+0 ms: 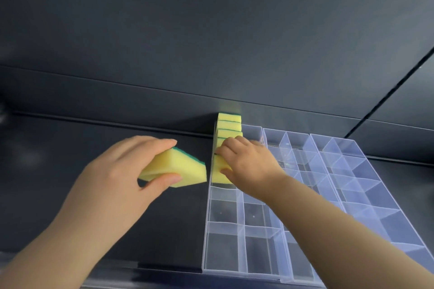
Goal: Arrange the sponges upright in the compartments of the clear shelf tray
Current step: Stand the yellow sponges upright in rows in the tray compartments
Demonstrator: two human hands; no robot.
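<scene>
A clear shelf tray (pixel 225 253) with many small compartments lies on a dark shelf, right of centre. Several yellow sponges with green backs (pixel 229 125) stand upright in a row in its far left column. My right hand (pixel 244 159) grips another yellow sponge (pixel 217 171) that stands in the compartment just in front of that row. Left of the tray, my left hand (pixel 131 171) holds a loose yellow-and-green sponge (pixel 178 168) above the shelf, thumb under it and fingers over the top.
The dark shelf surface (pixel 82 171) stretches left of the tray. A dark back wall (pixel 211 54) rises right behind the row of sponges. The tray's near and right compartments (pixel 352 183) hold nothing.
</scene>
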